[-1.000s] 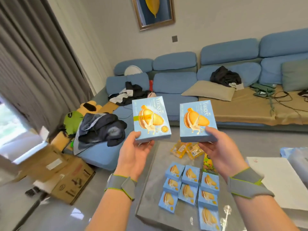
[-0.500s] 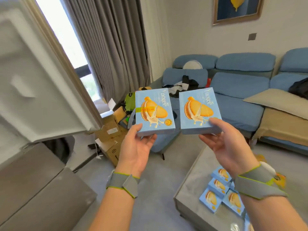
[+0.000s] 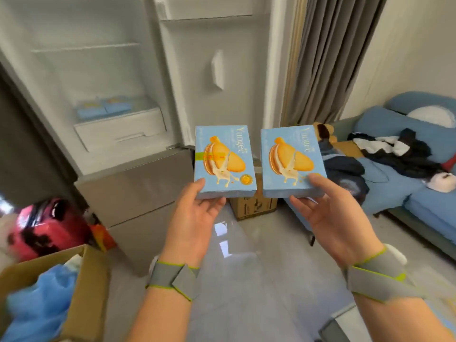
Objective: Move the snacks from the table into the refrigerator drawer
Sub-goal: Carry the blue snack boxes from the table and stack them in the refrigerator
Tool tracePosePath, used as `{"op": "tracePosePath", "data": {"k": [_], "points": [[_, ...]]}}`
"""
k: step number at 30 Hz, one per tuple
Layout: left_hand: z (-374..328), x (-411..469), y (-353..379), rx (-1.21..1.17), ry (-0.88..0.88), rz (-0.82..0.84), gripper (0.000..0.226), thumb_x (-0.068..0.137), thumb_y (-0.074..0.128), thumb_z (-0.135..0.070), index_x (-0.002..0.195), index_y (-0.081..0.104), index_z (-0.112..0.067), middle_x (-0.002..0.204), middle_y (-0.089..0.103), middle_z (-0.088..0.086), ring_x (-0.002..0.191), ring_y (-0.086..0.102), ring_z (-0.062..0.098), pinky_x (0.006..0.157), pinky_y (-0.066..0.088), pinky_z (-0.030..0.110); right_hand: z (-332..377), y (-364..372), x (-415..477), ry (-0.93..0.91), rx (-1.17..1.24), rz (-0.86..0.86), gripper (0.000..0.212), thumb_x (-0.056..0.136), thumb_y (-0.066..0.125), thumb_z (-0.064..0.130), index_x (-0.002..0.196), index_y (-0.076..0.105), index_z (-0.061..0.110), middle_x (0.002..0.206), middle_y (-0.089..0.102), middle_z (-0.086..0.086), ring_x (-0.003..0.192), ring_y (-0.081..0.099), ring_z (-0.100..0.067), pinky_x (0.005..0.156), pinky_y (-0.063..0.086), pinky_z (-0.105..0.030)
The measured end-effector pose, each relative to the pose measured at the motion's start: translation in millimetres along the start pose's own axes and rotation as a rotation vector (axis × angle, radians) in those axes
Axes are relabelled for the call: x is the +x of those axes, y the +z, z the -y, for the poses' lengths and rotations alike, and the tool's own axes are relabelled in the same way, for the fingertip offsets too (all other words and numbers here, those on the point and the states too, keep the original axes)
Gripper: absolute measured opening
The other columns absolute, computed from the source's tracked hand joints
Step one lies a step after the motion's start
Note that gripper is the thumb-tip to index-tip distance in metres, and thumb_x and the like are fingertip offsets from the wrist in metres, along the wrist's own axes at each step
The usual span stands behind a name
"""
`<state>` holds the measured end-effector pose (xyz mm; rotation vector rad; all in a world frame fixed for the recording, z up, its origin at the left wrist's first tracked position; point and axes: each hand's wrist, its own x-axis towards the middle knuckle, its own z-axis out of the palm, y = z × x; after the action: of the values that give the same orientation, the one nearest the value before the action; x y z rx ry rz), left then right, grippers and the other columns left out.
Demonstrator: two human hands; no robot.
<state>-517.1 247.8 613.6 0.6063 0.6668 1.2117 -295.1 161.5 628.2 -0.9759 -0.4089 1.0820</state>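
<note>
Setting: A living room, its refrigerator (image 3: 138,77) standing open; the white refrigerator drawer (image 3: 121,130) served as landmark.
Right of the drawer: grey curtain (image 3: 328,58), and a blue sofa (image 3: 419,201) strewn with clothes.
Below and left of the drawer: a red suitcase (image 3: 47,225) on the floor.
Stored boxes (image 3: 103,108): pale blue, just above the drawer front; whether inside the drawer or on its cover could not be told.
Left grip (image 3: 195,218): clamped on the left snack box (image 3: 223,161), thumb on the printed face, fingers beneath.
Right grip (image 3: 338,218): clamped likewise on the right snack box (image 3: 292,160).
Box relative to grip: each was held by its lower edge only and rose above and beyond the fingers. The two were side by side with a narrow gap between them.
Boxes relative to the drawer: in the air, right of it and nearer the camera, well apart from it.
Step in hand (judged): carrying both boxes to the drawer.
Doing it well (judged): the low hold left the boxes top-heavy, so a level carry suited. With both grips full, one box probably needed stacking on the other to free a hand for the drawer. Each would then slide in flat beside the stored ones.
</note>
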Motion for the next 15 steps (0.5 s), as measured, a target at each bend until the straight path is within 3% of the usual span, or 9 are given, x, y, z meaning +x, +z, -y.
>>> {"op": "tracePosePath", "data": {"k": [7, 15], "points": [[-65, 16, -88, -0.048, 0.162, -0.165, 0.035, 0.099, 0.061, -0.020, 0.132, 0.063, -0.009, 0.129, 0.071, 0.016, 0.111, 0.069, 0.026, 0.094, 0.054, 0.040, -63, 109, 47, 0.133, -0.058, 0.221, 0.043, 0.099, 0.063, 0.020, 0.141, 0.061, 0.010, 0.134, 0.071, -0.007, 0.107, 0.068, -0.019, 0.089, 0.060, -0.031], [-110, 54, -133, -0.042, 0.297, -0.306, 0.028, 0.101, 0.060, -0.021, 0.127, 0.066, -0.013, 0.128, 0.072, 0.010, 0.119, 0.069, 0.025, 0.094, 0.054, 0.040, -116, 187, 121, 0.286, -0.035, 0.413, 0.046, 0.097, 0.066, 0.022, 0.141, 0.061, 0.008, 0.137, 0.069, -0.009, 0.113, 0.068, -0.022, 0.094, 0.059, -0.034]]}}
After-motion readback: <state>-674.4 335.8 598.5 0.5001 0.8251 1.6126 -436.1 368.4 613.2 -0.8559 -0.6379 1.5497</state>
